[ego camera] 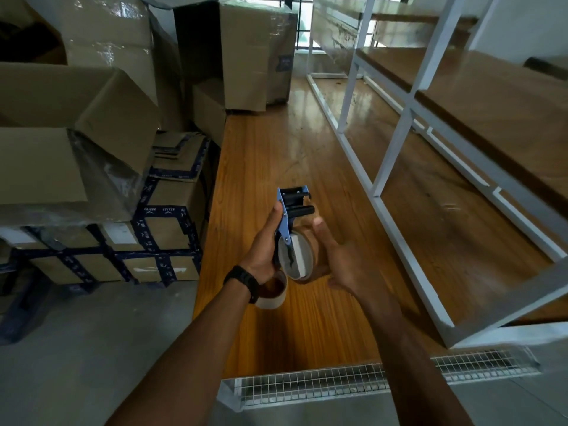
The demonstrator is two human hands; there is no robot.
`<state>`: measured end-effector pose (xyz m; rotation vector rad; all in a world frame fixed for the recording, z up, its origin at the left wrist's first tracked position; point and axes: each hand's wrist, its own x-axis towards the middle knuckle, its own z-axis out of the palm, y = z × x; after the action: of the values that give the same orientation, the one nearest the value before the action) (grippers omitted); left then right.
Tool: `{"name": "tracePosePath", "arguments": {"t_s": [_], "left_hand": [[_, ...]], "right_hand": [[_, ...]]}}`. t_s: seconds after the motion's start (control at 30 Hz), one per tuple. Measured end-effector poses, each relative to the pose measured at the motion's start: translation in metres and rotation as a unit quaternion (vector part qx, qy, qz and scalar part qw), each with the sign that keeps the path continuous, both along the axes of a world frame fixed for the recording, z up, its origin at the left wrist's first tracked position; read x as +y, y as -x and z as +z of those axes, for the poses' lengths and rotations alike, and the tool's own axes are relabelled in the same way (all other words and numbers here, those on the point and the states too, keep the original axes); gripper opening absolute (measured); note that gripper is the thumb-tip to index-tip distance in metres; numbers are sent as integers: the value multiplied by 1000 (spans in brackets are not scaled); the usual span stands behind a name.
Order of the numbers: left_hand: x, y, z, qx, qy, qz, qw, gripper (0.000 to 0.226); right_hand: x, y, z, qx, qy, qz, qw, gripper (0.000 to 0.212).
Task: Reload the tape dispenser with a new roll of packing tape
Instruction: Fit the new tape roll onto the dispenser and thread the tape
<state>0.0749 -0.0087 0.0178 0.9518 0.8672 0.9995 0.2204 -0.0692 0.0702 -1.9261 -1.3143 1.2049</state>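
A blue and black tape dispenser [290,212] is upright over the wooden table [261,167], gripped by my left hand [266,245] around its handle. A brown roll of packing tape [302,258] sits against the dispenser's lower part. My right hand [336,256] is at the roll's right side, fingers spread, palm against its edge. Whether the roll is seated on the hub is hidden. A second tape roll [273,292] with a pale core lies on the table just below my left wrist, partly covered by it.
Stacked cardboard boxes [101,167] with dark printed tape crowd the left side and the table's far end. A white metal shelf frame [396,167] with wooden boards stands on the right. A wire mesh strip [338,384] runs along the near table edge.
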Motion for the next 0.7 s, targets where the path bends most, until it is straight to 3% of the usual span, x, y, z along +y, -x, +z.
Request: {"name": "tracePosePath", "arguments": {"t_s": [0.03,0.07,0.17,0.23,0.33,0.43,0.6,0.7], "left_hand": [[-2,0,-1,-1,1,4,1000,68],[-3,0,-3,0,1,9,1000,69],[-6,2,-5,14,-4,21,1000,65],[-7,1,-6,26,-13,17,999,70],[-8,-1,-8,30,3,4,1000,88],[-11,-2,-10,27,9,-17,999,74],[-14,-7,-13,3,0,19,1000,54],[-15,-13,-11,6,-24,54,998,52]], "right_hand": [[1,-1,2,-110,-73,-10,991,76],[3,-4,3,-159,-160,-10,974,73],[13,-14,8,-145,-358,82,919,55],[27,-17,5,-179,-411,134,884,42],[38,-10,4,-178,-478,116,852,18],[36,-4,0,-189,-515,84,832,14],[28,11,-8,-136,-417,4,899,23],[25,19,-6,-148,-408,-1,901,19]]}}
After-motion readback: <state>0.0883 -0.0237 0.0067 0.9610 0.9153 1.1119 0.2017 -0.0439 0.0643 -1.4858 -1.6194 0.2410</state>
